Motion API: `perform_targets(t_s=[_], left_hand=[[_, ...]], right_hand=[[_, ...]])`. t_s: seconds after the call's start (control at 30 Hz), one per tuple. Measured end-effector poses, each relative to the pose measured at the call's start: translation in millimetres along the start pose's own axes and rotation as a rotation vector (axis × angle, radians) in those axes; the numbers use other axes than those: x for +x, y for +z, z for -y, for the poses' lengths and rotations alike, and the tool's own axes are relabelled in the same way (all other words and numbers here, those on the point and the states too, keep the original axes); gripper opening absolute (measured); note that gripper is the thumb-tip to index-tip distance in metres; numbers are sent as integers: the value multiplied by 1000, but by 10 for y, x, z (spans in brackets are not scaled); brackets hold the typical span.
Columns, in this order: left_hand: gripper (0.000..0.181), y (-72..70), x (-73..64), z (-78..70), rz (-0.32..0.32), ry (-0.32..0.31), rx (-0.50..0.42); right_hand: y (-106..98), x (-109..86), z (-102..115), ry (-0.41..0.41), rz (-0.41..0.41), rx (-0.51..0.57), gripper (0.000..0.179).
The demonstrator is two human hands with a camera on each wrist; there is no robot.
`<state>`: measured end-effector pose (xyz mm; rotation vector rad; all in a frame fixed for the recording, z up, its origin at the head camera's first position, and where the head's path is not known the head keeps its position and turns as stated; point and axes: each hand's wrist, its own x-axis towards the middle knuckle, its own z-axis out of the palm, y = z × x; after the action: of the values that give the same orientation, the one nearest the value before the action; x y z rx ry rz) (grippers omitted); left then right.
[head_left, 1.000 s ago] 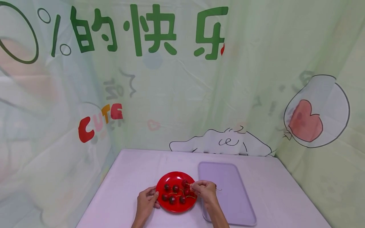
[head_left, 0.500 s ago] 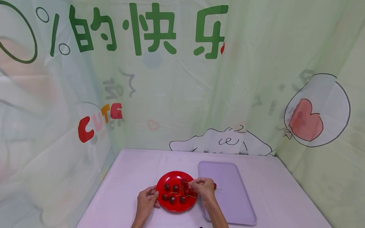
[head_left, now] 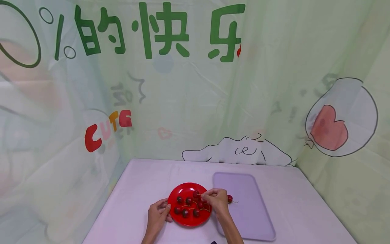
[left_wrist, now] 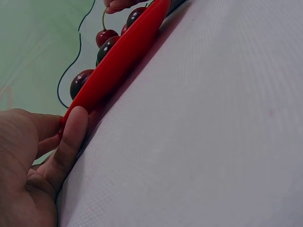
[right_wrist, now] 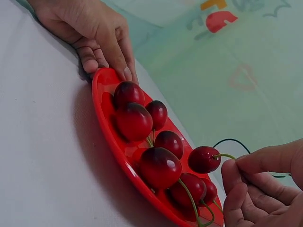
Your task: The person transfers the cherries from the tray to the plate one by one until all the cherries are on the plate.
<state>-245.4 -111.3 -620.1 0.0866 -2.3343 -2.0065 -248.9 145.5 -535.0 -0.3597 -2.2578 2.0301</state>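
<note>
My left hand grips the left rim of a red plate, thumb on one side and fingers on the other. Several dark red cherries with green stems lie on this plate. Over the plate's right side, my right hand pinches a cherry by its stem between thumb and forefinger. That cherry hangs at the plate's far edge in the right wrist view. In the left wrist view the same cherry shows beneath the right fingertips, its stem upright.
A lilac tray lies right of the plate, partly under my right forearm. One cherry with a stem rests on it, just beyond the right hand. Printed curtains enclose the white table behind and at both sides.
My right hand has moved slightly up with the pinched cherry, and more of the tray's cherry shows beside it. The left hand stays on the plate rim.
</note>
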Motion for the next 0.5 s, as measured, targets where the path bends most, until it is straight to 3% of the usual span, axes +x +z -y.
perform_targets(t_s=[0.5], left_hand=[[42, -7, 1, 10, 7, 12, -24]], right_hand=[[88, 38, -22, -57, -15, -72, 9]])
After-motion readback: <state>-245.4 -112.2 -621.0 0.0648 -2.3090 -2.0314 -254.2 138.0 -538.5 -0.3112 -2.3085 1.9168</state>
